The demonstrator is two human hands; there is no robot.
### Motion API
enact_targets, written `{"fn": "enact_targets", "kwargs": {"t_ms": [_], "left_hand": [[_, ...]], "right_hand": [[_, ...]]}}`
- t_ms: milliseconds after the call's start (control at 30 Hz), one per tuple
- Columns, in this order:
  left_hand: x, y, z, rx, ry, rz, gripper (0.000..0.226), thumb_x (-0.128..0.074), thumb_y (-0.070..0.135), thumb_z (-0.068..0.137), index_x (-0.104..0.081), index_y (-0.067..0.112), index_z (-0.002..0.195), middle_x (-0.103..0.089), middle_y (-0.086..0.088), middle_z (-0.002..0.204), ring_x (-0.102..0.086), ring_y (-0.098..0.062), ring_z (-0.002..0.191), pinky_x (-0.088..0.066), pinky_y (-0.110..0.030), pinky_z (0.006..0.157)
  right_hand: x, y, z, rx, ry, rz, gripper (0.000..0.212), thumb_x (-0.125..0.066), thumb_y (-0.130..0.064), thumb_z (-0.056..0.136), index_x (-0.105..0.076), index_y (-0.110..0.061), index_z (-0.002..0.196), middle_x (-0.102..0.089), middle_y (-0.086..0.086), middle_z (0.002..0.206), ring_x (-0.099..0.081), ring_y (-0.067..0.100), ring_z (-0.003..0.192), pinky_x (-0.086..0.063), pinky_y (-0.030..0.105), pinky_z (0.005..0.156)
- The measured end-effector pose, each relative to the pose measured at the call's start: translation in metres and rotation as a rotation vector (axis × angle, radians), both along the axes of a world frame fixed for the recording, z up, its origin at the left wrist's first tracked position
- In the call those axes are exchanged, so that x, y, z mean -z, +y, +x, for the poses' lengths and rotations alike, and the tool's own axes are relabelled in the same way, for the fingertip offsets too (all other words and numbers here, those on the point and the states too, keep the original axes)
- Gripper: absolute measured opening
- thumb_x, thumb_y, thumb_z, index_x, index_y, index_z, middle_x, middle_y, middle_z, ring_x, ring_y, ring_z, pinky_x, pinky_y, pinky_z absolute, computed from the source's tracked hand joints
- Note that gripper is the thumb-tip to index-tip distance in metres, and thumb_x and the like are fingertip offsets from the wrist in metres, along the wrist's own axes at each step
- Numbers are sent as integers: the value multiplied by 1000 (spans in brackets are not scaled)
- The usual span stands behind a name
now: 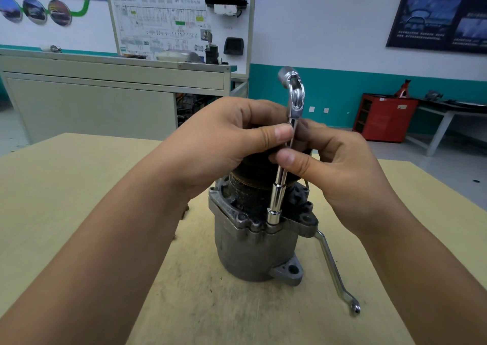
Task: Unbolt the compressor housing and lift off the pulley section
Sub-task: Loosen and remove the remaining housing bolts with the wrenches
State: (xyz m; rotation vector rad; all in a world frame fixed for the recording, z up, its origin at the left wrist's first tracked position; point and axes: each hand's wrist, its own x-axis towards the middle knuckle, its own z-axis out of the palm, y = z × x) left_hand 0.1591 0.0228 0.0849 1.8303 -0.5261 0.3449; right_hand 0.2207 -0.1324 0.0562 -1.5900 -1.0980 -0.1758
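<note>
Left hand (232, 133) and right hand (342, 170) pinch the chrome L-shaped socket wrench (279, 186) on the grey cast-metal compressor housing (250, 249); a tilt could slip it off.

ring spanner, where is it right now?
Head view: the ring spanner lies on the table, right of the compressor, one end hidden behind its flange.

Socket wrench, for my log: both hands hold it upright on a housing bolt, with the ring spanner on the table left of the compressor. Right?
No: the head view shows the ring spanner right of the compressor, not left. Left hand and right hand do hold the socket wrench upright.
</note>
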Motion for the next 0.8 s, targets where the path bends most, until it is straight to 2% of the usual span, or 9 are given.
{"fn": "enact_targets", "kwargs": {"t_ms": [233, 400, 600, 700, 800], "left_hand": [[1, 1, 1, -7, 7, 20, 16, -57, 18, 83, -71, 19, 91, -73, 3, 95, -68, -12, 98, -50, -20, 85], [1, -1, 1, -37, 18, 22, 11, -59, 21, 81, -70, 21, 83, -70, 7, 79, -62, -7, 75, -47, -14, 69], [1, 0, 1, -69, 26, 22, 13, -63, 23, 79, -68, 12, 84, -66, 5, 73, -58, -8, 68, -45, -14, 64], [1, 1, 1, -80, 23, 19, 16, -64, 24, 77, -68, 10, 84, -66, 0, 76, -59, -12, 71, -47, -17, 67], [1, 0, 1, -98, 19, 8, 10, -66, 25, 74, -68, 15, 78, -68, -3, 82, -61, -15, 78, -49, -24, 75]], "right_hand": [[-1, -1, 0, -13, -24, -5, 15, -64, -27, 76, -69, -33, 89, -69, -6, 96, -59, 25, 104, -45, 54, 92], [-2, -1, -1, -20, -38, -29, 14, -60, -25, 79, -70, -32, 86, -68, -9, 99, -57, 21, 107, -45, 49, 94], [-2, -1, -2, -18, -58, -40, 14, -59, -26, 80, -68, -34, 86, -67, -9, 96, -55, 19, 104, -45, 42, 93], [-2, 0, -2, -12, -69, -46, 14, -59, -28, 79, -68, -35, 87, -67, -12, 93, -55, 18, 103, -45, 42, 91], [-2, 1, -1, -10, -63, -31, 15, -62, -28, 77, -70, -31, 90, -69, -6, 96, -56, 20, 104, -45, 44, 92]]}}
